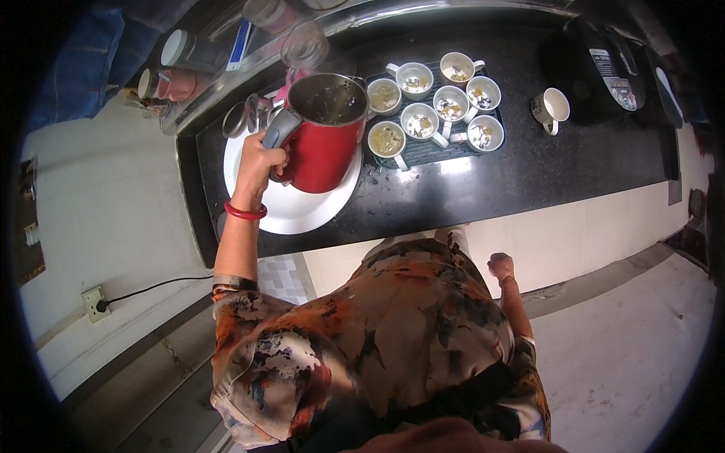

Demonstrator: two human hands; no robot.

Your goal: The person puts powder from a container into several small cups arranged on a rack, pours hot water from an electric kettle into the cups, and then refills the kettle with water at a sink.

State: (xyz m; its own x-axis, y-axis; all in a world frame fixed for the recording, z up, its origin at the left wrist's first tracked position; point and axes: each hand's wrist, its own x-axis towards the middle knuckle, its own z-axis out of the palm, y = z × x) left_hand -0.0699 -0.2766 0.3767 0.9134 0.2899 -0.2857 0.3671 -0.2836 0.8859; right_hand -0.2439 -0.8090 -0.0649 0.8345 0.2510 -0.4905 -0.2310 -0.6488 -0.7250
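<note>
My left hand (265, 156) grips the grey handle of a red electric kettle (328, 156), lidless, its steel inside showing wet walls. The kettle is over a white plate or tray (294, 218) at the counter's left. Just right of it, several white mugs stand on a dark ribbed tray (436, 158). The front left mug (387, 140) and the one behind it (384, 95) hold yellowish liquid; others, such as the front right mug (485, 133), show dried plant pieces at the bottom. Away from the counter, my right hand (501, 266) hangs curled at my side, with nothing visible in it.
A single patterned mug (550, 107) stands on the black counter (510, 192), near a black appliance (600, 73). Jars (195, 51) and a pink cup (181, 85) stand at the back left. A black cord (158, 285) runs from a wall socket (95, 303). Water drops lie near the plate.
</note>
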